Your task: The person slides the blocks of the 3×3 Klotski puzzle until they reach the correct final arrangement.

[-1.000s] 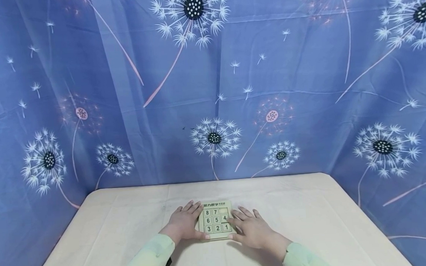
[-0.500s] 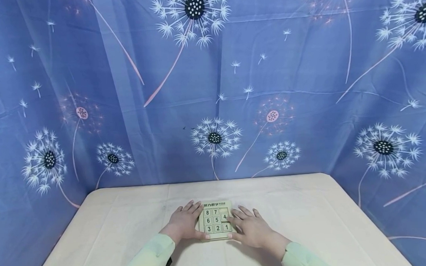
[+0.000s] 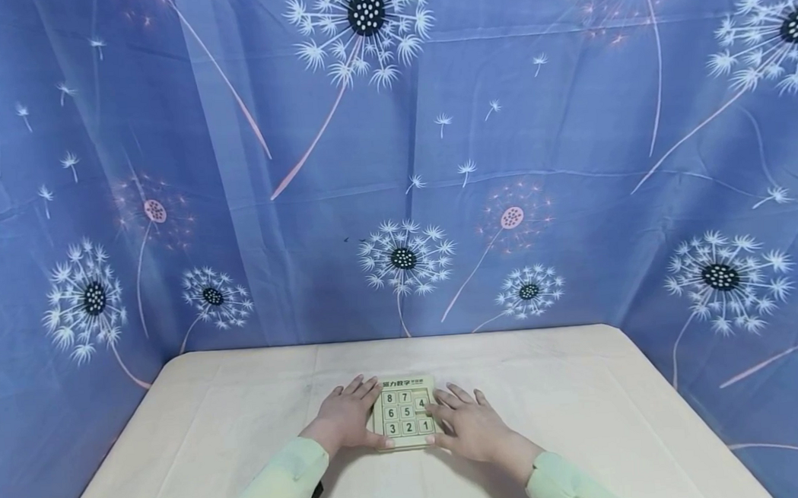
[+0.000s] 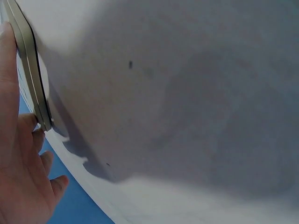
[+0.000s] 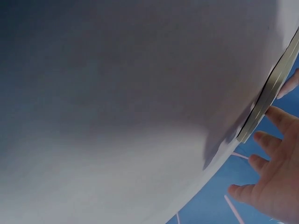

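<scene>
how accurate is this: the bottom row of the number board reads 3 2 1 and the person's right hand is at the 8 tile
Not quite: the head view shows the right hand at the 4 tile, not the 8 tile. The bottom row of the number board does read 3 2 1.

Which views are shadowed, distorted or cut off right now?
Head: fairly even light, puzzle readable, faint shadow below the right hand. Left wrist: broad shadow dims the table, puzzle edge-on and cut off at left. Right wrist: darkest at upper left, table edge looks bowed, puzzle edge-on at right.
</scene>
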The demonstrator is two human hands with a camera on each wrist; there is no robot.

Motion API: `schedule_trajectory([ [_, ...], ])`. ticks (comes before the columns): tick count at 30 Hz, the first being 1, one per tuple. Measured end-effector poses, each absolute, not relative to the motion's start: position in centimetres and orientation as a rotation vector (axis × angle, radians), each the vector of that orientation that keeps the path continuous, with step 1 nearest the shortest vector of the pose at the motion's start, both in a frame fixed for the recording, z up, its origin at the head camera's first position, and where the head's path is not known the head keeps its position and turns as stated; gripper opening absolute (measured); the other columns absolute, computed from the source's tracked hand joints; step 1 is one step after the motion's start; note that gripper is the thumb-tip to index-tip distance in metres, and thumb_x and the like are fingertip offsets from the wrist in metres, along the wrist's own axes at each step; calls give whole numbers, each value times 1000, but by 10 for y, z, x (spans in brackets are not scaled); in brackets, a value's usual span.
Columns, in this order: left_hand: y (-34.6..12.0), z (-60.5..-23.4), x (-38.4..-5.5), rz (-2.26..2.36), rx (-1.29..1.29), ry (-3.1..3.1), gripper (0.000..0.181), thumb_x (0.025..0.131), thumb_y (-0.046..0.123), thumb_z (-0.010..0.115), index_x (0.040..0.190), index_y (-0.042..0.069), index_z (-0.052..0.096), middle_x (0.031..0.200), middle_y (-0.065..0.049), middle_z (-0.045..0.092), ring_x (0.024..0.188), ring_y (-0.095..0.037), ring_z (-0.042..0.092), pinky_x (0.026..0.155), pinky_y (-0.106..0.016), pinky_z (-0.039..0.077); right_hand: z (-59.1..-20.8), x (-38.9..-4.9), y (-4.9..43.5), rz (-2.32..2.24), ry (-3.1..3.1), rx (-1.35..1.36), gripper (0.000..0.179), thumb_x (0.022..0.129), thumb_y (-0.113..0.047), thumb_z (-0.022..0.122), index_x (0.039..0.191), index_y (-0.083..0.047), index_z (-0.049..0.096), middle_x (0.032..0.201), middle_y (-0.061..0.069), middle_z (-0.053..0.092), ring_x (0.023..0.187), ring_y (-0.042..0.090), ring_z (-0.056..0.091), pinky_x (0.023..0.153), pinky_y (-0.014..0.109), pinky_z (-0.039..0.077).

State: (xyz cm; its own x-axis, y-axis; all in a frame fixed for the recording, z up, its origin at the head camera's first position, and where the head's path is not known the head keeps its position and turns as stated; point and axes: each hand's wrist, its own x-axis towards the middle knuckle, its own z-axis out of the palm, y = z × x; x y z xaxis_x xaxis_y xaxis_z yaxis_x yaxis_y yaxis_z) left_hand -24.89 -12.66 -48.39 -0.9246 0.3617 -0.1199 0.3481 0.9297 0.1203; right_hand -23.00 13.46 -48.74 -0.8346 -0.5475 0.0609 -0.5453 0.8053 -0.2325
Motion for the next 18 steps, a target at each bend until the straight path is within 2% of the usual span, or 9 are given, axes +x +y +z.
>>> schedule_trajectory([
  [18,-126,-482,-248,147,538,2951,110,74,74,76,158,13,41,167,-3,38,157,-29,32,126,-52,35,-485,-233,132,-391,2974,-872,62,96,-56,60,141,-14,61,155,18,51,148,46,41,114,80,30],
])
